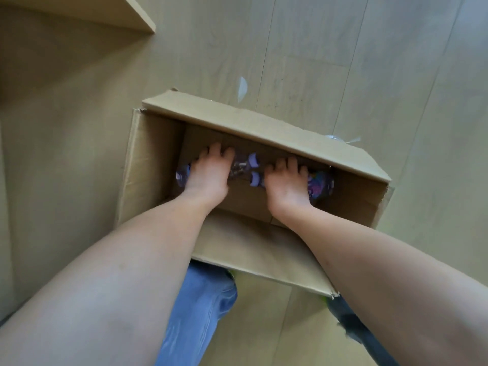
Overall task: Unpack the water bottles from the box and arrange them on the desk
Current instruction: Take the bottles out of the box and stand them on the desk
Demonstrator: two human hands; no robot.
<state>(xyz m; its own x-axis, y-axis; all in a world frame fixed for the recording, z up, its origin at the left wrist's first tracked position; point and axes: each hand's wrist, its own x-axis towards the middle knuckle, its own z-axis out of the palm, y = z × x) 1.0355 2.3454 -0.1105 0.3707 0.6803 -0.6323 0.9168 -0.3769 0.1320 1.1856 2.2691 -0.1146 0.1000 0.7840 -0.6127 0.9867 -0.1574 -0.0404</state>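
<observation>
Hands in open cardboard box (148, 159), left hand (208, 173) gripping bottle (239, 169), right hand (287, 183) another

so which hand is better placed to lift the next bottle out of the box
Either. Left hand and right hand each already grip a bottle lying in the box.

Box (148, 165) on floor (343, 62); bottles (320, 183) lie inside at its far side, left hand (208, 173) and right hand (287, 183) on them; desk (79, 9) far left.
</observation>
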